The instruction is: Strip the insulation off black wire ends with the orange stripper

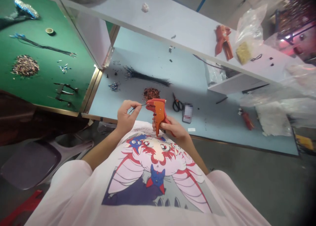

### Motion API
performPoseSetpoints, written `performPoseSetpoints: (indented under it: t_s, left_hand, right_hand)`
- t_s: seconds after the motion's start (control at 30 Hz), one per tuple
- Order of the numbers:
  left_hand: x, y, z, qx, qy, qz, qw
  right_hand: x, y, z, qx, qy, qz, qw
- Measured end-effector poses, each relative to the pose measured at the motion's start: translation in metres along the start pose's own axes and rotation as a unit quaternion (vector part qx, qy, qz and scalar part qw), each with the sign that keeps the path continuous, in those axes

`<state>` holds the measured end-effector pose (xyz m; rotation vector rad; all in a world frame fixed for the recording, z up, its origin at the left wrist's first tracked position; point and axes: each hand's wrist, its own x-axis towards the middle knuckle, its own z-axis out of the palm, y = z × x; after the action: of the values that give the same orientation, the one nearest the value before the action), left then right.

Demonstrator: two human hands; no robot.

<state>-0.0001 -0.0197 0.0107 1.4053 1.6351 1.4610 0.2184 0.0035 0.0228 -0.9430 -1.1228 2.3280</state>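
Centre of the frame: my left grip (125,115) is pinched almost shut, thumb and forefinger nipping a thin dark wire (138,106) close to its end. That end points at the head of an orange wire stripper (158,110). My right grip (174,128), just right of centre, is wrapped closed around the stripper's handles, over the front edge of the pale blue desk (222,120).

The wire looks light, limp and easily kinked, so I judge it best held short, near the tip. The stripper seems rigid and light enough for one hand, and best taken low on both handles. I cannot tell whether the wire's tip is inside the tool's jaws.

On the desk just beyond the tool lies a small heap of reddish-brown wire scraps (151,93), with black-handled scissors (176,104) to its right. A bundle of black wires (145,76) lies further up. A second orange stripper (223,41) rests on the white shelf (172,21) at upper right. A green desk (37,81) strewn with wire and metal bits fills the upper left.
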Motion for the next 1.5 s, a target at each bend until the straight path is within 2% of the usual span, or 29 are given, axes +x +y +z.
performPoseSetpoints:
  t_s: [0.27,0.47,0.7,0.8,1.07,1.27,1.4,1.47,1.5]
  left_hand:
    - [0.0,0.007,0.0,0.033,-0.017,0.077,0.996]
    - [0.0,0.008,0.0,0.046,-0.022,0.082,0.995]
    - [0.0,0.009,-0.002,0.041,-0.024,0.094,0.994]
    - [0.0,0.01,-0.002,0.045,-0.025,0.099,0.994]
    - [0.004,0.007,-0.004,0.102,-0.041,0.136,0.985]
    - [0.004,0.0,-0.005,0.123,-0.061,0.097,0.986]
    - [0.003,-0.01,-0.004,0.108,-0.031,0.044,0.993]
    - [0.004,-0.022,-0.005,0.1,-0.002,0.005,0.995]
    - [0.004,-0.03,-0.005,0.084,0.014,-0.03,0.996]
  right_hand:
    - [-0.005,-0.004,0.004,0.013,-0.035,-0.009,0.999]
    - [-0.005,-0.004,0.005,0.013,-0.053,-0.014,0.998]
    - [-0.006,-0.004,0.006,0.007,-0.025,-0.009,1.0]
    - [-0.007,-0.003,0.006,0.002,-0.031,-0.004,1.0]
    - [0.001,0.004,0.009,0.0,-0.042,-0.014,0.999]
    - [0.009,0.012,0.015,0.054,-0.025,0.007,0.998]
    - [0.019,0.013,0.002,-0.053,-0.052,-0.046,0.996]
    - [0.03,0.015,-0.012,-0.184,-0.019,-0.06,0.981]
    - [0.037,0.018,-0.021,-0.284,0.02,-0.053,0.957]
